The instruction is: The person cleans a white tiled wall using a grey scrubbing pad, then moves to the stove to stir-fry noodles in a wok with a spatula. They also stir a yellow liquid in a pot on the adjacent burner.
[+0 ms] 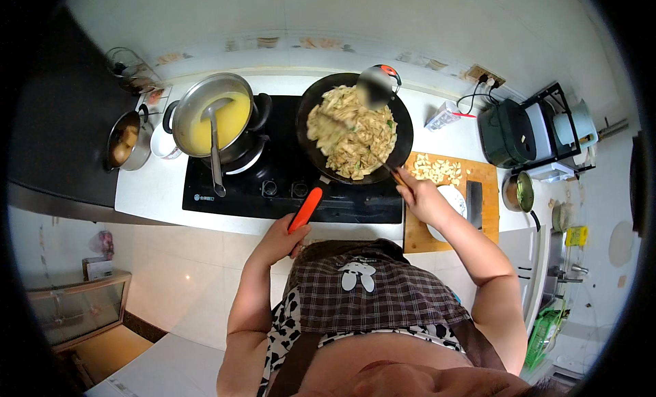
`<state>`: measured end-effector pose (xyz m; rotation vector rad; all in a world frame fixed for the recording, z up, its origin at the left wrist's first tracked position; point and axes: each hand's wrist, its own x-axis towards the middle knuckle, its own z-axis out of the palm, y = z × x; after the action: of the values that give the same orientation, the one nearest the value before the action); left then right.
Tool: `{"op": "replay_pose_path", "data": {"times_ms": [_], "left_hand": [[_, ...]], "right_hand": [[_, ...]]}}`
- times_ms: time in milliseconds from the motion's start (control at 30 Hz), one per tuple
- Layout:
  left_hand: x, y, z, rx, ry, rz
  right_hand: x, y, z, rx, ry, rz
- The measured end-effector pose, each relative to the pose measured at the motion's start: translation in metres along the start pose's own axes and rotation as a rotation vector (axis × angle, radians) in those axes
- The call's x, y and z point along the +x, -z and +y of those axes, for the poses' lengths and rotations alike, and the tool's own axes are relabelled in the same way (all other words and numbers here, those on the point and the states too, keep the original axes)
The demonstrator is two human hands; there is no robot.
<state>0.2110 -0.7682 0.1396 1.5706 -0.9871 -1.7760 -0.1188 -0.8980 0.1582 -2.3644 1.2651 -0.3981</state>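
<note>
My left hand [281,239] grips the orange and black handle [306,209] of a dark wok [406,117] on the right side of the black cooktop [348,205]. In the wok lies a heap of light brown sliced food [353,135] with green bits. My right hand [423,197] is closed round the handle of a cooking utensil [393,172], whose far end is among the food and hidden or blurred. A blurred dark round patch covers part of the wok's upper right rim.
Left of the wok, a steel pot [177,135] of yellow liquid holds a ladle [215,156]. At right, a wooden cutting board [484,192] bears sliced pale pieces [435,170], a white plate [451,199] and a cleaver blade [474,202]. A small pan [512,192] stands beyond.
</note>
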Motion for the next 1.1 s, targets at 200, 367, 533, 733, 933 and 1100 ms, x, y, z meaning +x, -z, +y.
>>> {"op": "replay_pose_path", "data": {"times_ms": [200,367,533,733,933,1100], "left_hand": [[-0.002,-0.002,0.001,-0.051,-0.027,-0.002],[0.000,0.001,0.000,-0.037,-0.019,-0.005],[-0.001,0.000,0.002,-0.035,-0.005,-0.018],[-0.002,-0.001,-0.001,-0.046,-0.032,-0.019],[0.002,-0.003,-0.003,-0.024,-0.019,-0.003],[0.002,-0.009,-0.006,-0.045,-0.029,0.007]], "right_hand": [[0.008,0.015,0.015,-0.021,-0.159,0.059],[-0.016,0.021,-0.013,-0.005,-0.093,-0.155],[0.001,0.026,0.029,0.003,-0.245,-0.013],[-0.006,0.040,-0.012,0.042,-0.144,-0.163],[0.014,0.022,0.019,-0.037,-0.169,0.093],[-0.015,0.039,-0.018,0.221,-0.197,-0.122]]}}
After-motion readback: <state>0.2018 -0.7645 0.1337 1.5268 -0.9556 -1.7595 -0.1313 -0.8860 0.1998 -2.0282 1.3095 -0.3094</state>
